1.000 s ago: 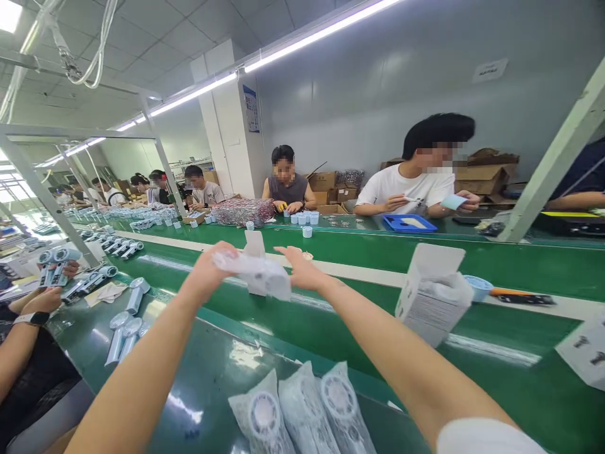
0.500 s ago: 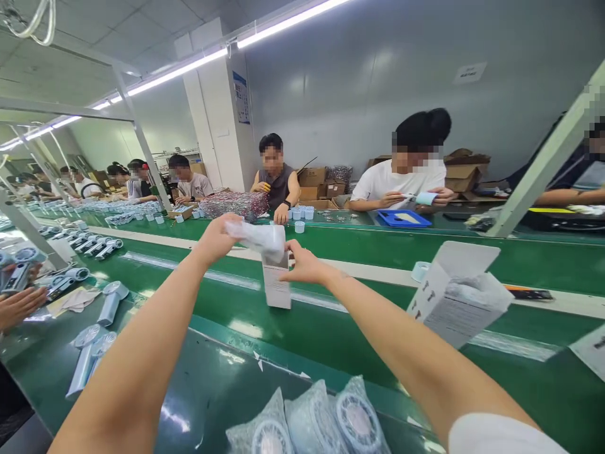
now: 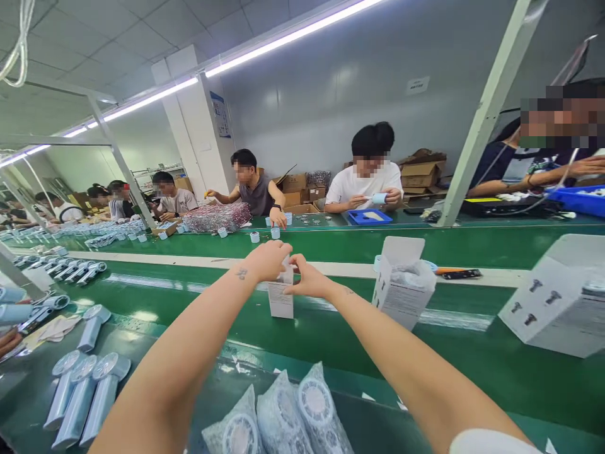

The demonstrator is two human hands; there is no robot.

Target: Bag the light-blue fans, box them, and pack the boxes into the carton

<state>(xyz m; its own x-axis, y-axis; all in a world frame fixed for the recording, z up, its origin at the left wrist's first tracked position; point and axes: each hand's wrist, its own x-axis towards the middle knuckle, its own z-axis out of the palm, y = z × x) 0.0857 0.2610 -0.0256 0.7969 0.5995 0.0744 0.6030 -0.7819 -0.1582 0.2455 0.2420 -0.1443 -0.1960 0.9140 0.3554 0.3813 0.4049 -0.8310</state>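
Observation:
A small white carton [image 3: 280, 301] stands upright on the green conveyor belt [image 3: 331, 328] ahead of me. My left hand [image 3: 268, 260] is closed over its top, pressing down on what sits in the opening. My right hand [image 3: 308, 280] pinches the carton's upper right edge, fingers curled. The bagged fan seen earlier is now hidden under my hands, inside the carton. Three bagged handheld fans [image 3: 278, 419] lie at the near edge, below my arms.
Two open white cartons [image 3: 401, 284] [image 3: 558, 296] with bagged contents lie on the belt to the right. Light-blue handheld fans [image 3: 80, 391] lie at near left. Several seated people work across the belt beside cardboard boxes [image 3: 420, 173], a blue tray [image 3: 369, 217] and small blue cups [image 3: 275, 232].
My hands brought the bagged fan down from above the carton and pushed it inside. The cartons on the right drifted further along the belt.

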